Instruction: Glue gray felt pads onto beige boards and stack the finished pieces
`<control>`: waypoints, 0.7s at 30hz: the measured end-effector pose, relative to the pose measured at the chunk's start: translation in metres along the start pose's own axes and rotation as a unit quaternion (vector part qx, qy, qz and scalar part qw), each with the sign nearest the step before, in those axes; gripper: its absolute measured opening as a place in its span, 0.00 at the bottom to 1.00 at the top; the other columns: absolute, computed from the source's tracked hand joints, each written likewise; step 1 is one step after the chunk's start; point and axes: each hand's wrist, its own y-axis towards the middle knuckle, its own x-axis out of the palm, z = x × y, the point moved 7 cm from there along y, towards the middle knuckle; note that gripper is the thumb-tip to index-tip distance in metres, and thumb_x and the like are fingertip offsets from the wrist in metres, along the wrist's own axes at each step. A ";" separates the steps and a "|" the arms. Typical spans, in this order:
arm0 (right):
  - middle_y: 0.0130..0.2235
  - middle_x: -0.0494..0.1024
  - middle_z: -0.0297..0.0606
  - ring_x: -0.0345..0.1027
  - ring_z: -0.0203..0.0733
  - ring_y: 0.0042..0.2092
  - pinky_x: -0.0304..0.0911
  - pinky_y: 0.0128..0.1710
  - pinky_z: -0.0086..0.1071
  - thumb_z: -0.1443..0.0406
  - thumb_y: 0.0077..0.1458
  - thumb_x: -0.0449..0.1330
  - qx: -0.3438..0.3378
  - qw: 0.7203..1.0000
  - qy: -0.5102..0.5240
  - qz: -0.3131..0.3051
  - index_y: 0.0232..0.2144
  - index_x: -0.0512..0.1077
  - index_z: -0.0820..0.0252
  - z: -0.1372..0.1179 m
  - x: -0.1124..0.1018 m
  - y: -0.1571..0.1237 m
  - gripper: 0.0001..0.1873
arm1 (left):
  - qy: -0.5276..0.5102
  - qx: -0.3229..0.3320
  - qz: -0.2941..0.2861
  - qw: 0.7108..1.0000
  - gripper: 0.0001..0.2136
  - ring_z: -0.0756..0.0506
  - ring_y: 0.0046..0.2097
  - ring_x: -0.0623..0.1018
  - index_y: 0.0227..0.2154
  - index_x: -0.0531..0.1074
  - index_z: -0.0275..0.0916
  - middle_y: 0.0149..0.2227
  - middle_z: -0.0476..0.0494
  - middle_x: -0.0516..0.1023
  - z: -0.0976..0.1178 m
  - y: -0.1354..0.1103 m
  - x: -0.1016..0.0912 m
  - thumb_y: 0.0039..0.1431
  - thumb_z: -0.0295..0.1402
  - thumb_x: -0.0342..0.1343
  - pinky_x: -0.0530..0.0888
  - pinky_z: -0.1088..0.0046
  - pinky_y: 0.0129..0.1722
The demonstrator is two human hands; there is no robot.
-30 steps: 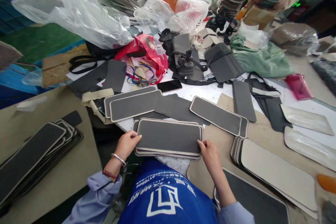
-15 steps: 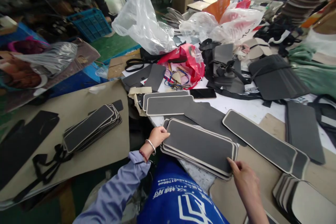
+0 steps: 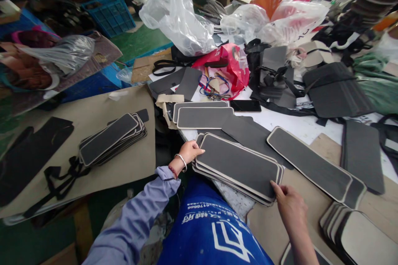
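Note:
A stack of dark grey rectangular pads with cream edging (image 3: 239, 165) lies at the near edge of the white table. My left hand (image 3: 190, 151) grips the stack's left end, fingers curled round it. My right hand (image 3: 287, 202) holds the stack's right end, fingers pressed on the top pad's corner. A similar stack of pads (image 3: 110, 138) rests on a brown board (image 3: 130, 169) to my left. More single pads (image 3: 203, 116) and a long pad (image 3: 309, 162) lie just beyond the held stack.
The table's far side is piled with plastic bags (image 3: 177, 12), a red bag (image 3: 230, 68), black straps and grey fabric pieces (image 3: 337, 91). A phone (image 3: 245, 105) lies near the pads. A blue crate (image 3: 107, 14) stands on the green floor. Cream-backed pads (image 3: 354, 232) sit at right.
My view has swung to the left, bringing the brown board and its stack into sight. Both hands stay on the ends of the stack, which has shifted slightly.

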 end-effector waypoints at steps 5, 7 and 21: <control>0.24 0.73 0.46 0.66 0.51 0.31 0.57 0.33 0.39 0.42 0.39 0.44 0.005 1.000 -0.005 -0.009 0.18 0.64 0.55 0.001 0.002 0.000 0.25 | -0.008 -0.005 -0.004 1.000 0.12 0.54 0.16 0.63 0.15 0.60 0.38 0.12 0.57 0.62 0.002 -0.003 0.001 0.40 0.33 0.60 0.59 0.77 0.18; 0.23 0.72 0.46 0.66 0.51 0.31 0.57 0.33 0.39 0.43 0.40 0.43 -0.004 1.000 -0.003 -0.009 0.18 0.64 0.55 0.000 0.002 0.001 0.25 | -0.011 -0.008 -0.003 1.000 0.12 0.54 0.16 0.63 0.15 0.60 0.39 0.11 0.57 0.62 0.003 -0.005 0.001 0.41 0.32 0.60 0.59 0.78 0.17; 0.25 0.72 0.46 0.65 0.48 0.31 0.57 0.33 0.38 0.44 0.46 0.41 -0.032 0.999 -0.006 0.021 0.19 0.65 0.57 0.005 0.008 0.001 0.26 | -0.027 0.002 0.009 1.000 0.10 0.54 0.16 0.67 0.15 0.62 0.37 0.13 0.57 0.63 0.004 -0.006 0.003 0.40 0.28 0.60 0.62 0.79 0.17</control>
